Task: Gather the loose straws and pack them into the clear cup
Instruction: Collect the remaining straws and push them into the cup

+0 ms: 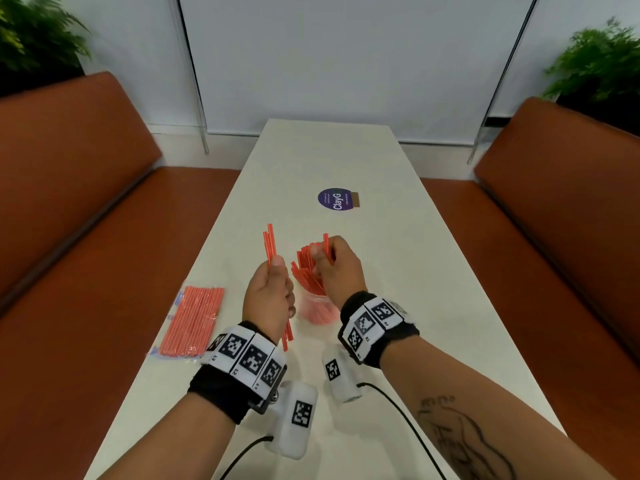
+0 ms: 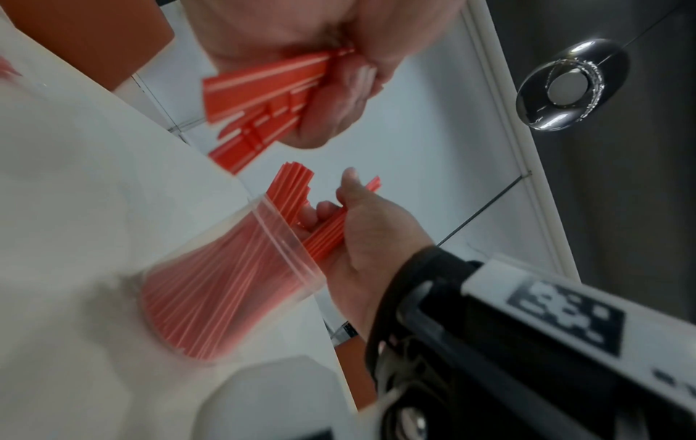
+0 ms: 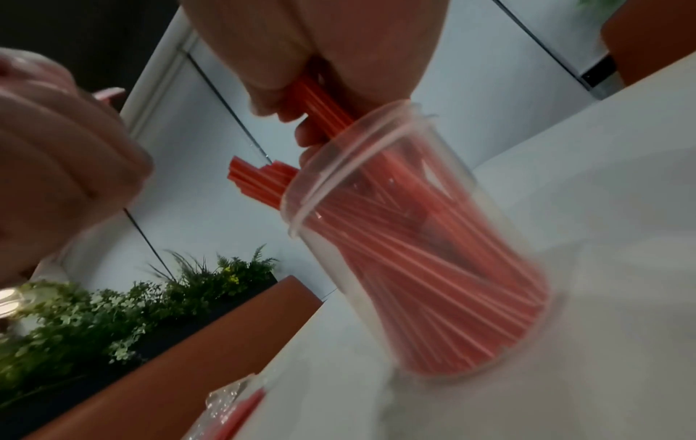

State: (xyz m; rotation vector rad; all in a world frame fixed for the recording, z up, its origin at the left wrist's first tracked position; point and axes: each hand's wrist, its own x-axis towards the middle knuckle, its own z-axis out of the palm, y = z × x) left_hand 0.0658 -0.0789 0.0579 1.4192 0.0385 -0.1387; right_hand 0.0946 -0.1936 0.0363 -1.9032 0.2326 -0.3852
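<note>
Right hand [image 1: 334,268] pinches straws [image 1: 308,268] standing in the clear cup [image 1: 317,311]; left hand [image 1: 268,299] grips a spare bunch [image 1: 269,244]. Advice: lower the bunch vertically, steadying the cup.

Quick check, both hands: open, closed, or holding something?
Left hand: closed around a few loose red straws, held above the table.
Right hand: closed around straws standing in the clear cup.

You're seated in a café or lounge booth: orange padded benches [image 1: 69,188] flank a long white surface [image 1: 346,161], with potted ferns [image 1: 595,60] behind and a frosted wall panel [image 1: 346,57] at the far end.
</note>
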